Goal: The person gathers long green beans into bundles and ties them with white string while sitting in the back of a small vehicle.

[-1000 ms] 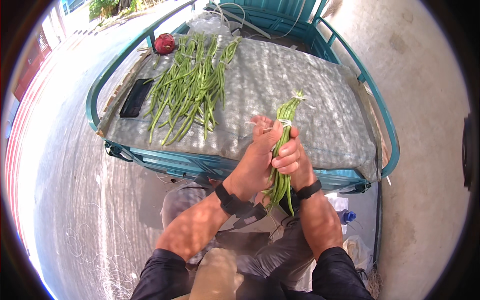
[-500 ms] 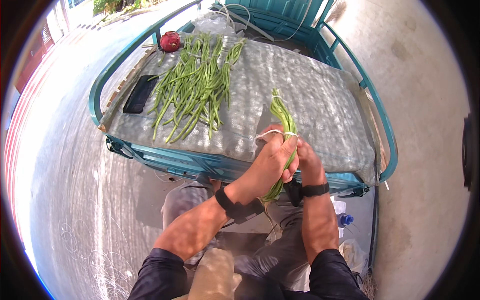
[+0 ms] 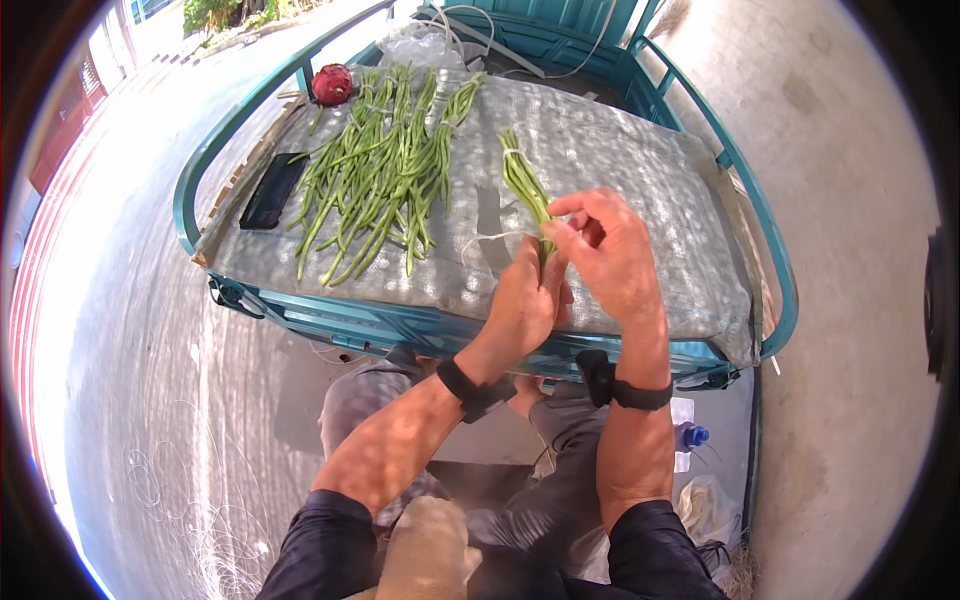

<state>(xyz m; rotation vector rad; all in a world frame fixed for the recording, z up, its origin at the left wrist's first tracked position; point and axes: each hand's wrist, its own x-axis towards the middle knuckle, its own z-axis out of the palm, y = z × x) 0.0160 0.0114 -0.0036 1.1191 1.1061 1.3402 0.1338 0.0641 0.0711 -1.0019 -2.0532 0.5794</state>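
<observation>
A bunch of long green beans point(image 3: 524, 182) stands out in front of me, tied with a white band near its far end. My left hand point(image 3: 525, 300) is closed round its lower part. At the bunch's middle my right hand point(image 3: 612, 250) is bent over, thumb and index finger curled together against the beans; what they pinch is too small to tell. From that spot a white string point(image 3: 490, 237) trails off to the left. To the left lie several tied bunches of long beans point(image 3: 390, 170), spread side by side with their loose ends toward me.
The beans lie on a grey quilted cover point(image 3: 640, 200) over a teal cart bed with a curved rail point(image 3: 745, 190). A dark phone point(image 3: 272, 192) and a red dragon fruit point(image 3: 332, 84) sit at the left edge. Clear plastic point(image 3: 420, 45) is behind; a blue-capped item point(image 3: 692, 437) is below right.
The bunch has moved up and left and tilted leftward. My right hand has come from behind the bunch up to its right side, and my left hand has slid to its lower part.
</observation>
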